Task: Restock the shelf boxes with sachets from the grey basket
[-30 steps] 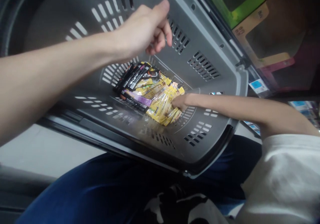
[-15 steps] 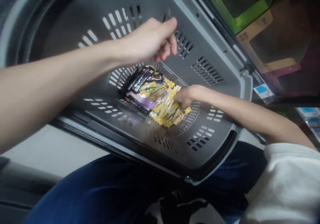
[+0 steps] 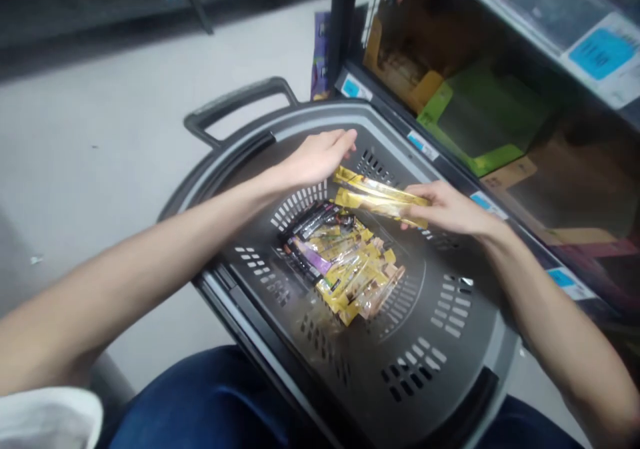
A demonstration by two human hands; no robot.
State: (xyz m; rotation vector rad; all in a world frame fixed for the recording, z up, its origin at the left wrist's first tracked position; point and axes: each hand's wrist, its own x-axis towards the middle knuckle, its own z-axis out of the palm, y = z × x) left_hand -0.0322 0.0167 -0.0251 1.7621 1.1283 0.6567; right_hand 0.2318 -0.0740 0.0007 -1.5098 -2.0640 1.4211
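Note:
My right hand (image 3: 445, 205) is closed around a few slim yellow snack packets (image 3: 380, 199), held slanting above the basket floor. My left hand (image 3: 317, 155) hovers just beyond their far end, its fingers loosely stretched and partly hidden by the thumb; I see nothing held in it. Below both hands, more packets (image 3: 355, 265) lie in a flat pile on the bottom of a grey shopping basket (image 3: 420, 375). Most of the pile is yellow, with black ones along the left, one purple one among them and beige ones at the right.
The basket's black handle (image 3: 240, 105) sticks out at its far end. A dark shelf unit (image 3: 450, 162) with green and orange display boxes and blue price tags runs close along the right side. Pale floor (image 3: 100, 169) shows to the left, and my knees are at the near edge.
My right hand has come up from the pile with yellow packets in it. My left hand now sits close to their far end. The head view has swung, showing the handle and more shelf.

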